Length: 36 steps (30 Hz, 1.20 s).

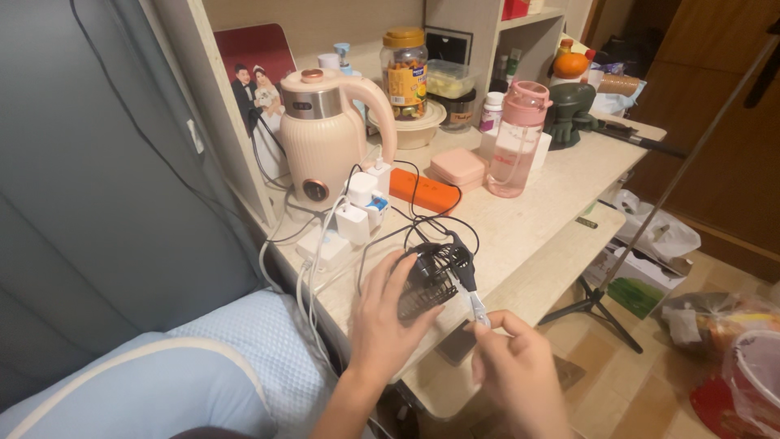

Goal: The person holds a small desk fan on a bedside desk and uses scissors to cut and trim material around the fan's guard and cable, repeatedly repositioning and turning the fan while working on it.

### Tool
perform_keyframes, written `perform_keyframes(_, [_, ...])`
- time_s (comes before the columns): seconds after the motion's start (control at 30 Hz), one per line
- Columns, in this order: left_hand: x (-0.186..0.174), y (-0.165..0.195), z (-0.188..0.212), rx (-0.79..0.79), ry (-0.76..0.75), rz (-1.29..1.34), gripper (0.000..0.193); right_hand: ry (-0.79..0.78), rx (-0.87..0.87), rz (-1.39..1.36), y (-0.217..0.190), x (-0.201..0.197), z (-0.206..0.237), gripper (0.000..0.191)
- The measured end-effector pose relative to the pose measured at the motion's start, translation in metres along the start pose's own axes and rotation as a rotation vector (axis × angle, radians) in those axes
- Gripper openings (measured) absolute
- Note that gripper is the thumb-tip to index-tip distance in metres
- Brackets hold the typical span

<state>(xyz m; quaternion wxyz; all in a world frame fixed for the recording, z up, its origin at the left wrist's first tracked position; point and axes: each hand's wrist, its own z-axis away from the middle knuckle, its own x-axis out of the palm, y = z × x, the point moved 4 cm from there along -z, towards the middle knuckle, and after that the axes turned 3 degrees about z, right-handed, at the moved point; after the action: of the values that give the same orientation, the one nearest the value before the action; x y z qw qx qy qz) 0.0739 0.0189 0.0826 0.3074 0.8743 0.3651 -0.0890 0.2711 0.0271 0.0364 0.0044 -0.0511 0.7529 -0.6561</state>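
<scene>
so, from the head camera, looking down: the left hand (380, 321) lies spread over a small black device (429, 280) with a slotted, grille-like body, fingers open and pressing on its near side rather than wrapped round it. the device sits at the front edge of the pale wood desk (536, 219), just above the lower pull-out shelf (528, 301). the right hand (516, 366) has thumb and forefinger pinched together on the silver tip of a thin black cable (465, 272) that runs up to the device; the rest of that cable loops loosely behind it.

to handle this well, i judge the left hand should keep the device pinned flat so it cannot slide off the edge, while the right keeps its pinch close to the metal tip, where it has the most control, and brings it in straight rather than at a slant. the socket itself is hidden by the fingers, so i cannot tell which side it is on.

further back, well apart from the hands, stand a pink electric kettle (325, 134), a cluster of white plugs and chargers (357, 211), an orange power strip (422, 191) and a pink water bottle (516, 142). the loose wires there lie near the device's cable and could snag.
</scene>
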Motion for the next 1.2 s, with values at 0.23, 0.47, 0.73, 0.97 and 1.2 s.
perform_keyframes(0.23, [0.0, -0.002, 0.0, 0.007, 0.014, 0.009, 0.076, 0.193, -0.243, 0.257, -0.005, 0.009, 0.006, 0.017])
perform_keyframes(0.47, [-0.001, -0.008, 0.0, -0.042, 0.01, 0.042, 0.075, 0.384, -0.536, 0.913, -0.007, 0.014, 0.006, 0.015])
perform_keyframes(0.73, [-0.002, -0.012, 0.0, -0.021, 0.025, 0.022, 0.078, -0.196, 0.279, -0.471, 0.018, 0.015, -0.011, 0.018])
perform_keyframes(0.97, [-0.002, -0.015, 0.002, 0.002, 0.066, 0.032, 0.076, 0.207, -0.241, 0.389, 0.004, 0.018, -0.005, 0.011])
perform_keyframes(1.2, [-0.003, -0.016, 0.01, 0.137, 0.197, -0.09, 0.076, 0.219, -0.461, 0.598, 0.007, 0.021, -0.007, 0.012])
